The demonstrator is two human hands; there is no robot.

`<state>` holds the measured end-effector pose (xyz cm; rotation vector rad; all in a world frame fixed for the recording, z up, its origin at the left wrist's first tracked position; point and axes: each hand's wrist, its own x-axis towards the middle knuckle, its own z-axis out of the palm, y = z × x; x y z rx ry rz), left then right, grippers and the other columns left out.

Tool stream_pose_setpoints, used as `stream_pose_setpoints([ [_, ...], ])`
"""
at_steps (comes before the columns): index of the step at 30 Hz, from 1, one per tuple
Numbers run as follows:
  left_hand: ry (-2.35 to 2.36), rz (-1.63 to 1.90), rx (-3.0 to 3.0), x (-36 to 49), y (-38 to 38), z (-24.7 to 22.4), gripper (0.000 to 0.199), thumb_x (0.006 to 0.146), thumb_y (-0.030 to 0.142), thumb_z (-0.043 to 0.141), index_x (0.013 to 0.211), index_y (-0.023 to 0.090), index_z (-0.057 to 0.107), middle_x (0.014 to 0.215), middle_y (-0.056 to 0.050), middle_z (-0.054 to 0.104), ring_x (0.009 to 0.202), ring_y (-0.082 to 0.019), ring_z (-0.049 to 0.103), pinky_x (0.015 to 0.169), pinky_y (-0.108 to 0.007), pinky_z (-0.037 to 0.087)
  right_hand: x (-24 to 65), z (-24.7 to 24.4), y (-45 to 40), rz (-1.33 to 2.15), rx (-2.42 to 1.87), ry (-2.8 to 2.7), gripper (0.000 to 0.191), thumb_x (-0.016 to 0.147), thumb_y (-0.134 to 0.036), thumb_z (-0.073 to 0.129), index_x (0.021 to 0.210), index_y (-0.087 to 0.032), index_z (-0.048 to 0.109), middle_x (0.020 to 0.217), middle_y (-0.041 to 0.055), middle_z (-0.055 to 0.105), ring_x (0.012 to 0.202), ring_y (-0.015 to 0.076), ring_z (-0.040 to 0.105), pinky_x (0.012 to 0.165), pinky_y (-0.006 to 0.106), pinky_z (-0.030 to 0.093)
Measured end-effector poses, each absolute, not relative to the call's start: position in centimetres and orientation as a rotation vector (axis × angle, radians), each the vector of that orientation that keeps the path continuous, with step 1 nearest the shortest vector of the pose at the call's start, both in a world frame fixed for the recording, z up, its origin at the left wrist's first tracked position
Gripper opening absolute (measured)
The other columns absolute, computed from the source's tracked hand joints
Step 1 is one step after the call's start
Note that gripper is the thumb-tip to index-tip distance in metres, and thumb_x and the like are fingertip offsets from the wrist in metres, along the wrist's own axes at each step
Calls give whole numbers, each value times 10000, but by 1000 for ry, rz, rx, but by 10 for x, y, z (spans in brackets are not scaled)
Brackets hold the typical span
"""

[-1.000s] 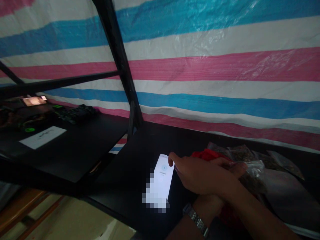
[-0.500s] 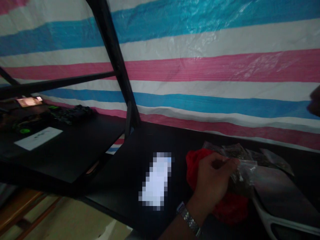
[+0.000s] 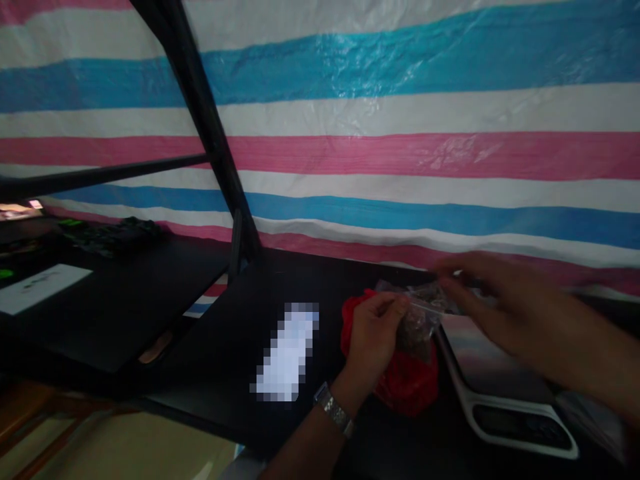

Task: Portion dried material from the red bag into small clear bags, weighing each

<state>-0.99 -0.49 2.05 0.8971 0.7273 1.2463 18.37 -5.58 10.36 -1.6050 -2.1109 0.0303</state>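
Up front in the head view, the left hand (image 3: 373, 333) pinches a small clear bag (image 3: 417, 313) over a red cloth (image 3: 400, 383) on the black worktop (image 3: 300, 280); the blurred right hand (image 3: 500, 300) closes its grip on the bag's top edge beside a scale (image 3: 500, 387).

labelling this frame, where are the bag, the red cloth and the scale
bag (image 3: 417, 320), head view, clear middle between both hands
red cloth (image 3: 405, 383), head view, lower fold
scale (image 3: 487, 367), head view, bare platform
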Motion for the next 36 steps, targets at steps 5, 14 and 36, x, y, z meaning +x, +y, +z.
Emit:
stream_pose_setpoints([
  [5,728,1236,993,-10,-7,19,314,791,473,796,818,160,774,719,-20,747,620,-133,619,598,-243,475,143,97,-33,424,-1522,-2059,275,1018,-367,514,1003,-224,748,974,54,803,851,227,749,765,341,565],
  [14,727,1167,1226,-13,-16,18,240,826,398,784,875,163,784,851,-42,795,777,-169,709,722,-255,535,158,61,-46,611,-1340,-1735,206,947,-391,593,873,-241,712,808,25,762,744,206,709,683,306,539],
  [36,834,955,2137,-28,-45,24,241,1050,263,527,1038,207,761,1077,-55,791,1031,-212,721,965,-330,504,290,28,-53,437,-1852,-1534,319,792,-534,686,826,-239,802,927,106,837,905,343,782,850,443,603],
])
